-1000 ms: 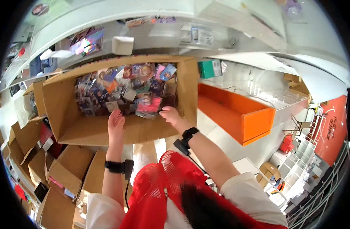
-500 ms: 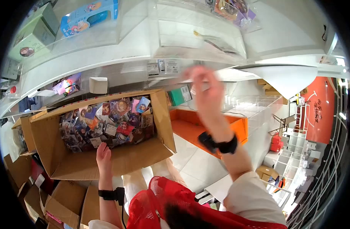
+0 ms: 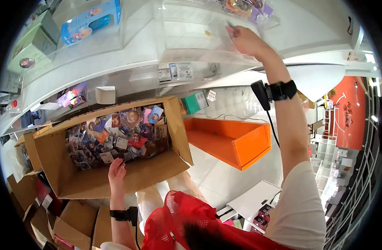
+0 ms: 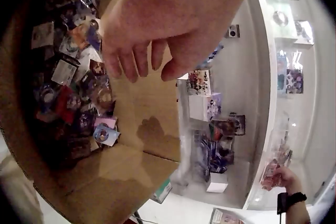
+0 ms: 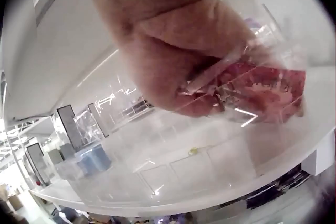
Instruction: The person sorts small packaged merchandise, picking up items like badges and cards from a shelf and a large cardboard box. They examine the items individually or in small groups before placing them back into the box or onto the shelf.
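My right hand is up at the white shelf, over a clear acrylic tray. It pinches a red printed packet in a clear plastic sleeve; the right wrist view shows thumb and fingers at its near edge. My left hand hangs over the front part of a large cardboard box, fingers loosely bent, holding nothing. Piled in that box are many flat picture packets in clear sleeves, nearest to the left fingertips. In the left wrist view the left hand overlaps the box's inner wall.
A blue printed box and a green box stand on the shelf at left. Below the shelf edge is a small white open box. An orange bin lies right of the carton, and opened cartons crowd the lower left.
My right hand has left the carton and risen to the upper shelf with the packet. The left hand stays over the carton. The head view has shifted up toward the shelf.
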